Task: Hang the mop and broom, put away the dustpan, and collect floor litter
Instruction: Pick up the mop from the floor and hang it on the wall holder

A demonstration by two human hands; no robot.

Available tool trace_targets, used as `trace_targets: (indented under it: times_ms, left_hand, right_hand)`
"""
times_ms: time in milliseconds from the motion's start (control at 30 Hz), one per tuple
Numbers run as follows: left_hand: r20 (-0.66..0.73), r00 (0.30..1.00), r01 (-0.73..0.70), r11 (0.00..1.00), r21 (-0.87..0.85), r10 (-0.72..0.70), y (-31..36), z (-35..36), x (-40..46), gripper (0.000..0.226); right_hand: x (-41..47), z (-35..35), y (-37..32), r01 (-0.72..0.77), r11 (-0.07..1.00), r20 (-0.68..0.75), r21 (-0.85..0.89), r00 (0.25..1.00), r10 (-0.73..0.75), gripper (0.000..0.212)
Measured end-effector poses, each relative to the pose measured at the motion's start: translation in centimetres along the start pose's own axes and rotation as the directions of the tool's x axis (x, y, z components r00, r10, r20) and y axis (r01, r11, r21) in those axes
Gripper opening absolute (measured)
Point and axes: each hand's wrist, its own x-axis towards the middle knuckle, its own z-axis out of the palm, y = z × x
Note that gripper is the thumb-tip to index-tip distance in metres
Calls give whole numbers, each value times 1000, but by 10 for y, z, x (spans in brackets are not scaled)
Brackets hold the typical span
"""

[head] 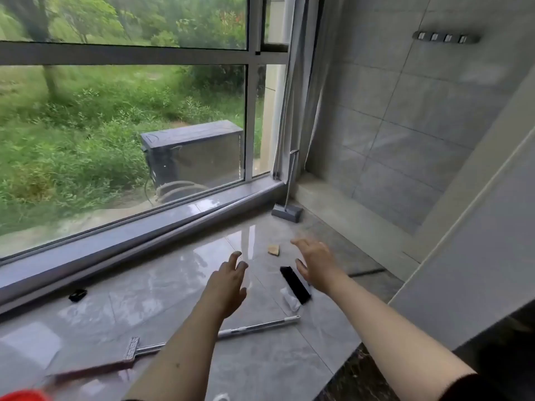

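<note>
A mop (136, 350) lies flat on the grey tiled floor, its silver handle running right under my left forearm. In the far corner by the window stands a grey dustpan (287, 212) with an upright handle. A black brush-like piece (295, 284) lies on the floor beside a crumpled white wrapper (290, 299). A small tan scrap (273, 250) lies farther off. My left hand (228, 280) hovers open above the floor. My right hand (315, 263) is open too, just right of the black piece, touching nothing.
A grey hook rail (447, 38) is mounted high on the tiled right wall. A small black object (77, 295) lies near the window sill. A large window fills the left. A white panel (477, 256) rises at right. Something red (23, 396) shows at the bottom left.
</note>
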Motion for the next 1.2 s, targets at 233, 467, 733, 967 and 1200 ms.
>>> trace_targets:
  times_ms: [233,467,733,967,1200]
  left_hand:
    - [122,990,84,995,-59,-76,-64,42,126,42]
    - [218,964,185,971,-153,-149,-117,96,241,35]
    - [335,924,251,953,-171,-183,-147,191,313,31]
    - [448,868,310,939,-150,-215,-171,352,361,36]
    - [496,836,344,929,-139,-236,-198,532,388,35]
  right_hand:
    - [121,65,32,-29,997,108,66,994,22,43]
    - [229,143,65,-51,995,241,91,970,27,38]
    - [296,245,106,-44,992,394,116,919,-6,36]
    - [327,404,155,-49,990,540,134,841,-32,36]
    - [318,586,192,-20,989,643,148,762,-80,32]
